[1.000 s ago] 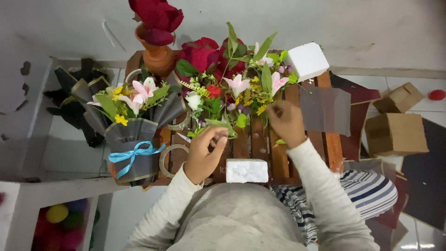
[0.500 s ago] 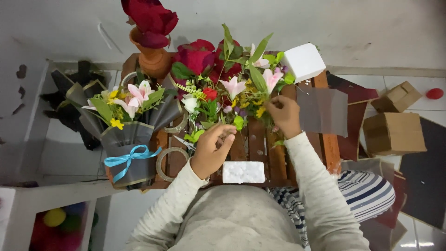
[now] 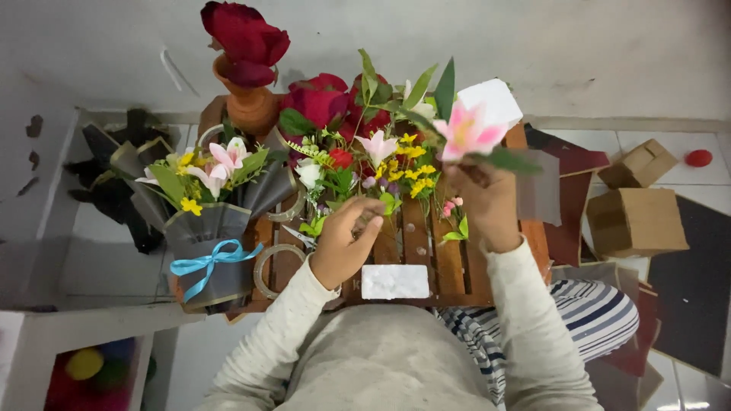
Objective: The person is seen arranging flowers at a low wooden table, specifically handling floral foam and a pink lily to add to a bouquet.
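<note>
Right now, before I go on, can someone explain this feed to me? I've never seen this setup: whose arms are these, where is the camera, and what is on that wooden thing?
There is no machine here. The camera sits on a person's head and looks straight down, so the two arms coming up from the bottom edge are that person's own.

The right hand holds a pink lily by its stem, lifted above the rest. The left hand has its fingers curled among the stems of a mixed bunch of flowers; I cannot tell what exactly it pinches.

All this lies on a slatted wooden table. On it are also a grey-wrapped bouquet tied with a blue ribbon, a clay pot with red roses, a roll of tape and a white foam block. Cardboard boxes stand on the floor to the right.
</note>
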